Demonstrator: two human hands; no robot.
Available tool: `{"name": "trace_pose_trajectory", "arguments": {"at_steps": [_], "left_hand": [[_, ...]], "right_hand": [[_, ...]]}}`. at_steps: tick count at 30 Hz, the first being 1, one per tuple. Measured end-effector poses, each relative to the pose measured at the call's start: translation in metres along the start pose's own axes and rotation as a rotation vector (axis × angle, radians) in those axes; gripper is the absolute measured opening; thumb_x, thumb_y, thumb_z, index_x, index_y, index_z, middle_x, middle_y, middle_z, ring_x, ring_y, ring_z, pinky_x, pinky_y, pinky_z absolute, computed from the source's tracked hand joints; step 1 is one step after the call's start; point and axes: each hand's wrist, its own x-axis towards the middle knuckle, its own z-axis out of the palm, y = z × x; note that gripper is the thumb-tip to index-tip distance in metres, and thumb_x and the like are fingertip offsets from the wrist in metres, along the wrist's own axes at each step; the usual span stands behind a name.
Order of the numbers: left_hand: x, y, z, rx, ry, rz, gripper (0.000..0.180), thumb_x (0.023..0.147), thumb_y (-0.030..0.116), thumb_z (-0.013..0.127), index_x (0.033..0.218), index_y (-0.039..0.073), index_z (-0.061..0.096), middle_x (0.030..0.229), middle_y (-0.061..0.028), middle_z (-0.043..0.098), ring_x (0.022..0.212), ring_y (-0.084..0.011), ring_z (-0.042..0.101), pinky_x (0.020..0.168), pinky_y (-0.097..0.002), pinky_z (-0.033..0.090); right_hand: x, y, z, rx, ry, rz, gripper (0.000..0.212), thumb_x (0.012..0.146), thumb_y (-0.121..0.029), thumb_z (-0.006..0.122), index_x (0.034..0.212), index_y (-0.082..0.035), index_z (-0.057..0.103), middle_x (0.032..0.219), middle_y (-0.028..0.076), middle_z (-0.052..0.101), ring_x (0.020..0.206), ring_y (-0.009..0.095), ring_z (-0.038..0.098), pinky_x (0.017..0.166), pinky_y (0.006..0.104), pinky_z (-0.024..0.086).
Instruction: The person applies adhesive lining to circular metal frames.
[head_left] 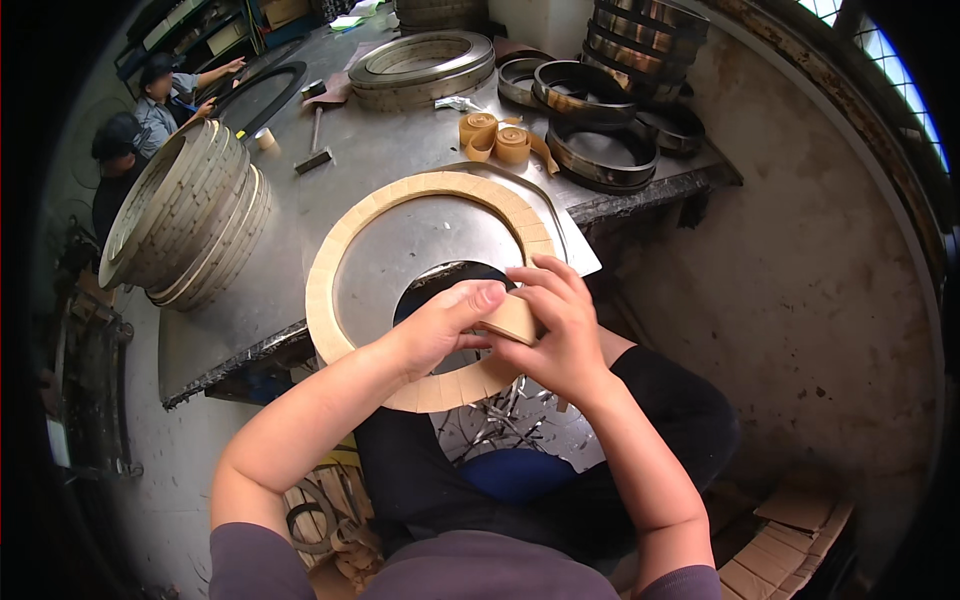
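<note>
Between my two hands is a small flat tan block (513,318), which looks like a stack of thin pieces. My left hand (440,328) pinches its left side, thumb on top. My right hand (565,335) is curled round its right side, covering part of it. Behind and beneath them a wide tan ring (330,285), covered in butted segments, lies partly on the metal table and juts over its near edge towards my lap. My hands and forearms hide the ring's near right part. Whether my fingers also touch the ring, I cannot tell.
The metal table (290,215) carries tan rolls (513,146), a hammer (313,160), a thick steel ring (425,62) and black round rims (600,152). Stacked segmented rings (185,220) stand left. Two people (160,115) work at the far left. Cardboard (785,540) lies low right.
</note>
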Motion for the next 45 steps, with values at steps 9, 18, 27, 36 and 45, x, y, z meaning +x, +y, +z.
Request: {"name": "trace_pose_trajectory", "arguments": {"at_steps": [9,18,27,36,45], "left_hand": [[0.011,-0.011,-0.011,0.081,0.233,-0.189,0.046,0.087,0.015,0.049,0.130,0.001,0.044,0.116,-0.0105,0.058,0.107,-0.0207,0.058,0.094,-0.0391,0.047],[0.036,-0.021,-0.007,0.374,0.105,-0.236,0.046,0.090,0.012,0.048,0.132,-0.007,0.042,0.116,-0.0191,0.059,0.107,-0.0226,0.060,0.092,-0.0360,0.049],[0.015,-0.014,-0.005,-0.372,-0.081,-0.252,0.070,0.096,0.055,0.044,0.136,-0.001,0.040,0.127,-0.0150,0.055,0.110,-0.0208,0.058,0.096,-0.0348,0.047],[0.015,-0.013,0.005,-0.333,-0.082,-0.124,0.038,0.089,0.039,0.066,0.113,0.010,0.059,0.106,-0.0010,0.061,0.097,-0.0125,0.058,0.089,-0.0285,0.045],[0.020,-0.015,0.007,-0.399,-0.112,-0.153,0.040,0.090,0.035,0.066,0.114,0.005,0.056,0.101,-0.0049,0.064,0.094,-0.0138,0.062,0.083,-0.0306,0.051]], "right_hand": [[-0.054,0.024,0.004,0.170,0.392,0.320,0.026,0.070,-0.006,0.067,0.095,-0.002,0.062,0.101,0.014,0.063,0.102,0.030,0.057,0.091,0.0391,0.045],[-0.069,0.042,0.043,0.572,-0.084,0.554,0.040,0.072,-0.014,0.073,0.106,0.001,0.061,0.096,0.011,0.065,0.092,0.022,0.064,0.082,0.0339,0.049],[-0.010,0.014,-0.039,0.043,-0.022,0.024,0.032,0.059,-0.010,0.077,0.089,-0.004,0.066,0.108,0.011,0.065,0.106,0.031,0.058,0.090,0.0404,0.047],[0.055,0.022,-0.026,0.456,-0.475,0.197,0.054,0.072,-0.030,0.079,0.114,-0.001,0.063,0.129,0.018,0.054,0.132,0.034,0.040,0.107,0.0430,0.034],[0.162,0.071,0.066,-0.499,-0.467,-0.007,0.052,0.072,-0.035,0.075,0.113,-0.006,0.060,0.104,0.014,0.066,0.104,0.029,0.060,0.101,0.0433,0.037]]}}
